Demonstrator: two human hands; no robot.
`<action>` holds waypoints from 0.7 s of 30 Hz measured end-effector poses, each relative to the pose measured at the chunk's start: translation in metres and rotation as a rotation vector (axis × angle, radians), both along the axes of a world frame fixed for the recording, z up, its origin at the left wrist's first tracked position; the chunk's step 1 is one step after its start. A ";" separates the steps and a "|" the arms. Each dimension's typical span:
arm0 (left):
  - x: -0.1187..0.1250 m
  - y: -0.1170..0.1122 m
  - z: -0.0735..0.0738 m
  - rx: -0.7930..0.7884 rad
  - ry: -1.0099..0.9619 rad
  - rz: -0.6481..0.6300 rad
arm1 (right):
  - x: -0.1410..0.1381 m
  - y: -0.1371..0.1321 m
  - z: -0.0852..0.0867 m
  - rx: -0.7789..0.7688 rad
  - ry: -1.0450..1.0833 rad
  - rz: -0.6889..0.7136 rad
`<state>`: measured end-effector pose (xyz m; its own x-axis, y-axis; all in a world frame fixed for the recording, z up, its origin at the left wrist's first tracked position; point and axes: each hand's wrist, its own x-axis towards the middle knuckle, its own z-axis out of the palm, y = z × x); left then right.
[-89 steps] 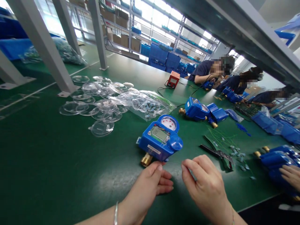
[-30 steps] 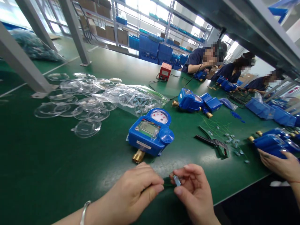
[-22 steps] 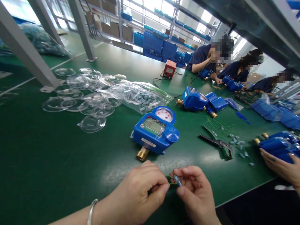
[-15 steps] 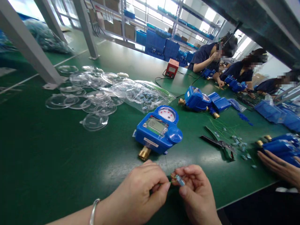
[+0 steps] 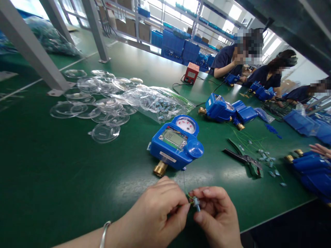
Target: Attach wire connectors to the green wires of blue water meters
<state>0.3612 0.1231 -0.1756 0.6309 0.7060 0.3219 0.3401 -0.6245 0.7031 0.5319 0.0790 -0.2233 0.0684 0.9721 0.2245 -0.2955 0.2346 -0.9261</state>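
A blue water meter (image 5: 176,143) with a brass fitting, an LCD and a round dial lies on the green table (image 5: 51,165) just beyond my hands. My left hand (image 5: 160,212) pinches a thin green wire that runs up toward the meter. My right hand (image 5: 216,213) pinches a small grey seal piece (image 5: 196,202) on that wire. The two hands meet fingertip to fingertip near the table's front edge. A bracelet is on my left wrist.
Black-and-green pliers (image 5: 245,160) and several loose seal pieces (image 5: 269,163) lie to the right. Clear round lids (image 5: 103,132) and a plastic bag of parts (image 5: 157,103) sit far left. More blue meters (image 5: 219,110), a red box (image 5: 191,73), seated co-workers and another person's hand (image 5: 320,150) lie beyond.
My hands came together below the meter and took hold of the wire and seal piece. The other person's hand at the right drew back from its blue meter.
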 end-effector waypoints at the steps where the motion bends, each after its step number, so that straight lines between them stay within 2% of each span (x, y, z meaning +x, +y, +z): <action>1: 0.000 0.000 0.000 -0.002 0.005 -0.010 | -0.001 0.000 0.002 0.006 -0.021 -0.025; 5: -0.002 0.002 0.002 -0.034 0.017 -0.065 | -0.004 -0.001 0.006 0.031 -0.042 -0.053; 7: -0.003 0.005 0.004 -0.046 0.023 -0.040 | -0.004 -0.001 0.007 0.049 -0.030 -0.063; 9: -0.002 0.008 0.006 -0.132 0.025 0.012 | -0.003 0.000 0.007 0.057 -0.043 -0.058; 11: -0.001 0.010 0.006 -0.382 -0.005 0.041 | -0.002 0.001 0.008 0.069 -0.068 -0.035; 14: 0.001 0.011 0.006 -0.910 -0.136 0.049 | -0.002 0.005 0.011 0.105 -0.103 -0.016; 16: 0.001 0.011 0.006 -1.149 -0.251 0.041 | -0.003 0.008 0.013 0.127 -0.122 0.000; 18: 0.001 0.013 0.006 -1.273 -0.340 0.000 | -0.003 0.010 0.014 0.127 -0.147 0.030; 21: 0.001 0.014 0.006 -1.350 -0.399 -0.016 | -0.002 0.011 0.011 0.126 -0.207 0.079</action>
